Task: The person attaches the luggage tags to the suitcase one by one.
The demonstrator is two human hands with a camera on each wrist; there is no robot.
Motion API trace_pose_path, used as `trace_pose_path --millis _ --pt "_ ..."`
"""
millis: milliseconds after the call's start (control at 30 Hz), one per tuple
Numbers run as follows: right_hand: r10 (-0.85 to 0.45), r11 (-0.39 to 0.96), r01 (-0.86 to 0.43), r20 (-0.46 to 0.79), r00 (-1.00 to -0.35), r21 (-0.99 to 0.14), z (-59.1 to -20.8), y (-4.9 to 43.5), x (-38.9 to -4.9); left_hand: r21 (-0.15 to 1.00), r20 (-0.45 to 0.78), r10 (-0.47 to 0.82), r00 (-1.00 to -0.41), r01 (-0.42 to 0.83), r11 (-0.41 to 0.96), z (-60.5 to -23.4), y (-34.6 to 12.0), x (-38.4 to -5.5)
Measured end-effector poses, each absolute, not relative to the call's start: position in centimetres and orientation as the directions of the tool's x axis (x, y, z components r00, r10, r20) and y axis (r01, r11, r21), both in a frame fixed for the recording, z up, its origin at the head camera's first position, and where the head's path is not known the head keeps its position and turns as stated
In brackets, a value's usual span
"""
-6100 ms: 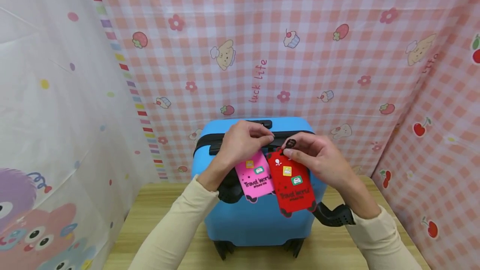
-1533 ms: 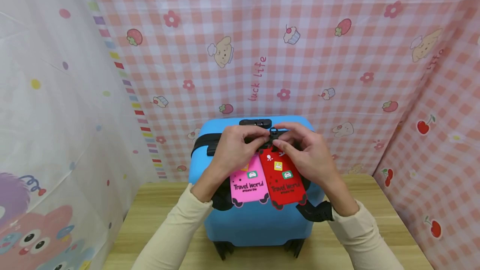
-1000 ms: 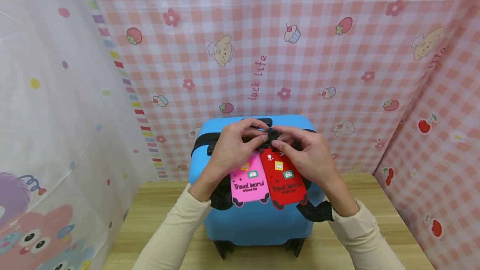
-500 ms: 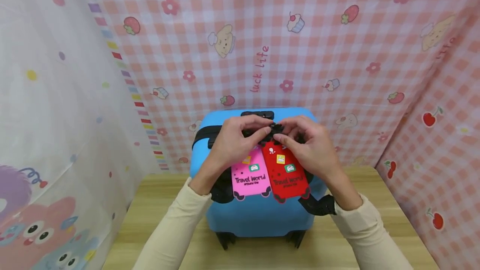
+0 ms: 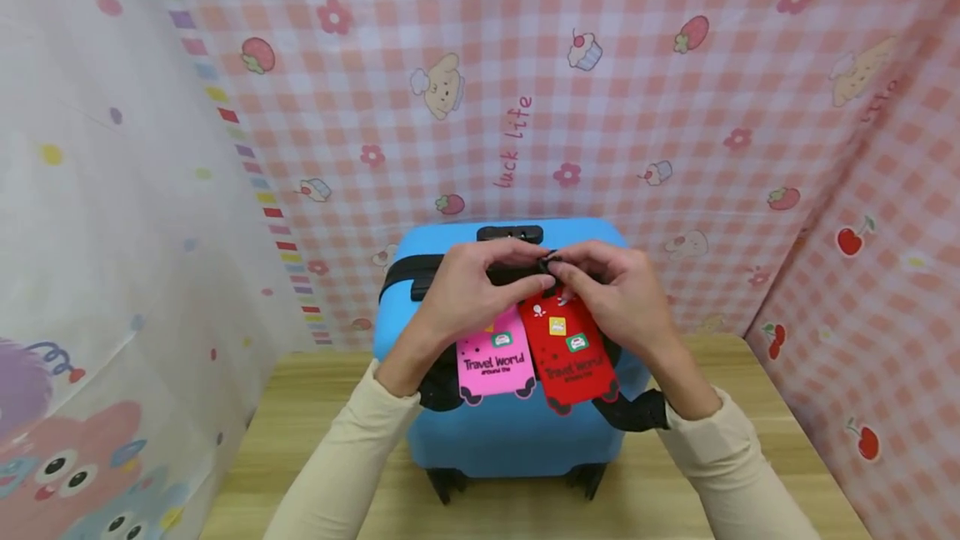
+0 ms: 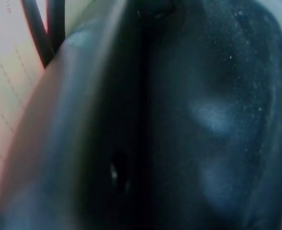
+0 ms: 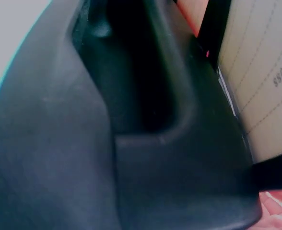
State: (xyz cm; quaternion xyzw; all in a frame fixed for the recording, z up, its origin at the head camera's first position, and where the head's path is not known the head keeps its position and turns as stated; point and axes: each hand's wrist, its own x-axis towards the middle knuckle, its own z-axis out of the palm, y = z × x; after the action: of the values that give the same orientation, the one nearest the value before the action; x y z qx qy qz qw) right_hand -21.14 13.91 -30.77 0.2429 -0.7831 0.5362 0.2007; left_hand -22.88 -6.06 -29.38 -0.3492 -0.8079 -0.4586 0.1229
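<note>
A blue suitcase [image 5: 517, 440] stands upright in the head view, with a pink luggage tag [image 5: 495, 365] and a red luggage tag [image 5: 573, 373] hanging side by side over its front. Above the red tag, my right hand [image 5: 626, 294] pinches its black strap [image 5: 550, 263] between thumb and fingertips. From the other side my left hand [image 5: 468, 286] pinches at the same strap, thumb and fingertips meeting the right hand's. My fingers partly hide the strap's buckle end and the tags' tops. Black plastic [image 6: 203, 96] fills most of the left wrist view; a lined card [image 7: 261, 86] shows in the right wrist view.
A black band [image 5: 408, 269] runs round the suitcase's top, with a black combination lock [image 5: 510, 233] behind it. Its wheels [image 5: 446, 483] rest on a wooden tabletop [image 5: 300, 440]. A pink checked curtain [image 5: 510, 48] hangs close behind, and printed sheets stand at both sides.
My right hand has moved left from holding the red tag's strap end apart, bringing the tag beside the pink one. Both hands now meet at the strap, fingertips shifting slightly over the last second.
</note>
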Motion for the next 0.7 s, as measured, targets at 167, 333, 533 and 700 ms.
trace_pose_path --millis 167,333,533,700 --pt "-0.182 0.327 -0.609 0.584 -0.791 -0.723 -30.61 14.16 -21.04 0.619 0.550 0.436 -0.712 0.698 0.360 -29.52 -5.88 -22.86" --pt "-0.199 0.331 -0.641 0.613 -0.765 -0.692 -30.60 14.18 -21.06 0.578 0.568 0.423 -0.706 0.708 0.407 -29.56 -5.85 -22.76" --pt "-0.224 0.373 -0.758 0.741 -0.633 -0.535 -30.52 14.10 -21.03 0.580 0.556 0.410 -0.722 0.691 0.430 -29.46 -5.84 -22.60" --pt "-0.236 0.411 -0.815 0.816 -0.527 -0.407 -30.45 13.70 -20.90 0.617 0.530 0.398 -0.749 0.662 0.425 -29.40 -5.92 -22.61"
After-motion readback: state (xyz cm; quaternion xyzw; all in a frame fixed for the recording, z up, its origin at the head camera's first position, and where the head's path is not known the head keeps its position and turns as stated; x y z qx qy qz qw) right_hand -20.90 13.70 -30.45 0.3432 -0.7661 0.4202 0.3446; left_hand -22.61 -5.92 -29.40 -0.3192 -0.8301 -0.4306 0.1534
